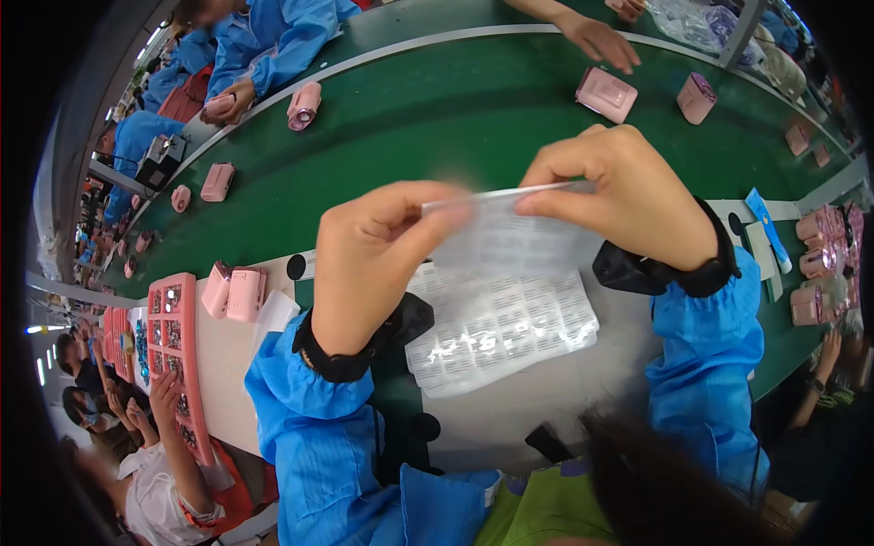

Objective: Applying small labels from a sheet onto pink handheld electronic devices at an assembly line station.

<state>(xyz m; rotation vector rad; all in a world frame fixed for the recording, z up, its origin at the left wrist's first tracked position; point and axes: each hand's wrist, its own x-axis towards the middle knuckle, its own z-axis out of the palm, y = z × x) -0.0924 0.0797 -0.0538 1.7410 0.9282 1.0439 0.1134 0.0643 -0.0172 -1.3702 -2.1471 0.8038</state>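
My left hand (369,241) pinches the upper left corner of a thin, translucent label sheet (523,238), its fingertips blurred. The upper right edge of this sheet is between the thumb and fingers of my right hand (596,182). The sheet hangs tilted above a stack of glossy label sheets (505,332) printed with rows of small blocks of text. The stack's sheets overlap unevenly on the pale work surface. Black bands circle both my wrists, below which blue sleeves begin.
Beyond my hands, a green conveyor belt (391,118) carries pink boxy devices (607,95). Two more pink devices (244,293) stand left, beside a pink compartment tray (170,332) of small parts. A blue tube (767,229) lies right. Co-workers' hands (596,41) reach in across the belt.
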